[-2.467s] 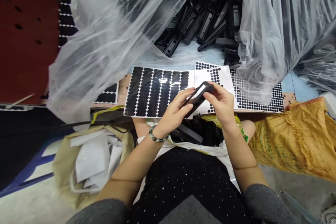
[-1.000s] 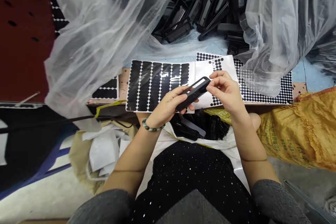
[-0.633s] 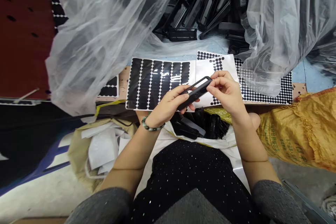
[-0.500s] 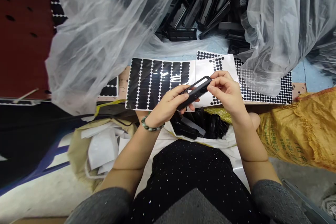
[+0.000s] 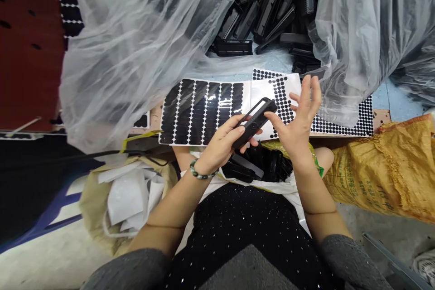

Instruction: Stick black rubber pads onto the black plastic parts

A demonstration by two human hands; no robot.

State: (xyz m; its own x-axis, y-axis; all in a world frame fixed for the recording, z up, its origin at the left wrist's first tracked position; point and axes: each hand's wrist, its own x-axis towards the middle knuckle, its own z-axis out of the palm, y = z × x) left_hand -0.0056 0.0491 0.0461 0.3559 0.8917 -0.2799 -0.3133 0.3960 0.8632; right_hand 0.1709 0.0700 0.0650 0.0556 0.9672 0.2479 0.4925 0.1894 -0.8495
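Note:
My left hand (image 5: pixel 222 142) is closed around a long black plastic casing (image 5: pixel 256 120), held tilted with its far end up to the right. A pale strip shows along the casing's upper side. My right hand (image 5: pixel 299 120) has its fingers spread and raised, with the thumb at or close to the casing's far end. A thin translucent strip (image 5: pixel 314 73) shows by the right fingertips; I cannot tell whether it sticks to them. Beneath the hands lie a sheet of long black stickers (image 5: pixel 200 111) and a white sheet with black dot stickers (image 5: pixel 263 90).
Black casings (image 5: pixel 265 13) are piled at the back between crumpled clear plastic bags (image 5: pixel 136 54). More black parts (image 5: pixel 251 163) sit in a bag at my lap. A beige bag of white paper scraps (image 5: pixel 132 195) stands left, a yellow woven sack (image 5: pixel 390 167) right.
My right hand has gone from a pinch at the casing's far end to spread, raised fingers. A translucent strip now shows by its fingertips. My left hand keeps hold of the casing.

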